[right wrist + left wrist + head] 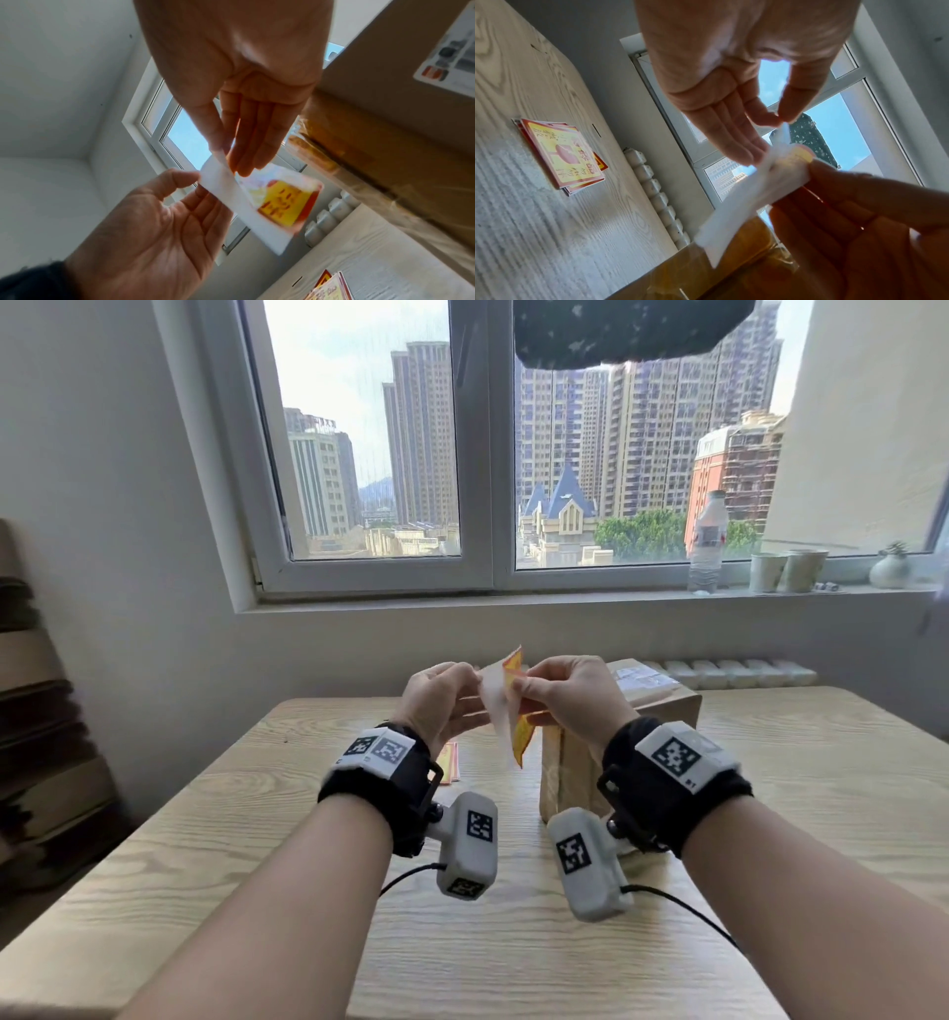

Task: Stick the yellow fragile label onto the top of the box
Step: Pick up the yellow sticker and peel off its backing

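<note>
Both hands are raised above the wooden table (257, 839) with a yellow fragile label (519, 737) and its white backing paper (495, 706) between them. My left hand (475, 683) pinches the backing (744, 203) between thumb and forefinger. My right hand (529, 693) pinches the red-bordered label (285, 201), which stands partly apart from the backing (231, 192). The brown cardboard box (667, 706) sits on the table just behind and right of my right hand, taped, with a white shipping sticker (447, 52) on it. Its lower part is hidden by my right wrist.
A small stack of spare labels (562, 154) lies on the table left of the box. A white radiator (739, 672) runs behind the table's far edge. On the sill stand a bottle (707, 541) and cups (788, 570). Dark cardboard stacks (36, 711) stand at far left.
</note>
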`<action>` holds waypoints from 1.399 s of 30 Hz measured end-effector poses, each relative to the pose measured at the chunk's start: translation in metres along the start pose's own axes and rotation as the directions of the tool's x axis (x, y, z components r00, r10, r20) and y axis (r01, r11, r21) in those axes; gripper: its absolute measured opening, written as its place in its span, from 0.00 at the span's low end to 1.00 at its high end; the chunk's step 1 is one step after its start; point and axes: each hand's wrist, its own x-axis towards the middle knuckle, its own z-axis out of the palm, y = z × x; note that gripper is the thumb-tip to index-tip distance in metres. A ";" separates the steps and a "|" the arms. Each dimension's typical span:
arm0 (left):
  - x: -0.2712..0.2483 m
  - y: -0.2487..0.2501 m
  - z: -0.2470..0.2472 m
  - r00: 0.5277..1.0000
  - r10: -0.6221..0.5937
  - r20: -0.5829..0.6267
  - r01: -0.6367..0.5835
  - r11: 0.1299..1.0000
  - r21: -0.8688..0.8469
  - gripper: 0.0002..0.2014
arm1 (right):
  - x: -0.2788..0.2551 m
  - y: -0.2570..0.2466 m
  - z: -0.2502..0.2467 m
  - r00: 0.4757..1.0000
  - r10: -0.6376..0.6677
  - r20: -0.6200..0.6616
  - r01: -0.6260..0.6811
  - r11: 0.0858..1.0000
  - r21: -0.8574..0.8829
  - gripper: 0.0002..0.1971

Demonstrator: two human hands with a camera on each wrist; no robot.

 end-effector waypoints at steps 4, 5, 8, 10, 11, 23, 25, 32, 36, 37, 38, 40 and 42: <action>0.009 -0.014 -0.020 0.983 0.018 -0.181 -0.007 0.998 0.061 0.07 | 0.004 0.005 0.011 0.999 0.028 -0.038 -0.028 1.000 0.005 0.08; 0.013 -0.019 -0.031 0.971 0.017 -0.237 0.008 0.995 0.103 0.10 | 0.005 0.006 0.013 0.998 0.039 -0.051 -0.040 0.999 -0.012 0.08; 0.023 -0.041 -0.072 0.926 -0.020 -0.378 0.133 0.952 0.276 0.15 | 0.009 0.009 0.017 0.995 0.053 -0.083 -0.059 0.996 -0.074 0.05; 0.025 -0.058 -0.100 0.880 -0.052 -0.472 0.252 0.894 0.371 0.18 | 0.012 0.011 0.020 0.994 0.046 -0.102 -0.058 0.992 -0.110 0.05; 0.025 -0.067 -0.112 0.856 -0.075 -0.511 0.311 0.864 0.395 0.20 | 0.014 0.011 0.022 0.993 0.043 -0.107 -0.056 0.990 -0.126 0.05; 0.028 -0.101 -0.127 0.846 -0.264 -0.464 0.530 0.511 0.676 0.09 | 0.017 0.010 0.026 0.994 -0.029 -0.106 0.005 0.976 -0.216 0.11; 0.027 -0.088 -0.119 0.849 -0.226 -0.478 0.527 0.428 0.734 0.09 | 0.017 0.008 0.025 0.994 -0.054 -0.098 0.030 0.972 -0.232 0.10; 0.002 -0.002 -0.050 0.932 -0.270 -0.243 0.346 0.864 0.366 0.21 | 0.010 -0.006 0.024 0.989 -0.146 -0.013 0.133 0.929 -0.345 0.09; -0.008 0.033 -0.022 0.943 -0.253 -0.215 0.324 0.843 0.429 0.26 | 0.001 -0.012 0.023 0.972 -0.228 0.049 0.229 0.890 -0.394 0.08; -0.010 0.036 -0.019 0.944 -0.251 -0.212 0.323 0.834 0.448 0.21 | -0.001 -0.012 0.022 0.967 -0.247 0.055 0.248 0.883 -0.398 0.08; -0.012 0.036 -0.017 0.946 -0.252 -0.203 0.319 0.829 0.459 0.16 | -0.003 -0.013 0.021 0.963 -0.264 0.062 0.266 0.877 -0.401 0.08; -0.014 0.035 -0.014 0.948 -0.254 -0.193 0.317 0.823 0.472 0.13 | -0.009 -0.014 0.017 0.952 -0.291 0.092 0.302 0.857 -0.418 0.08; -0.015 0.033 -0.013 0.951 -0.240 -0.193 0.305 0.821 0.483 0.12 | -0.014 -0.015 0.010 0.940 -0.313 0.136 0.340 0.829 -0.444 0.13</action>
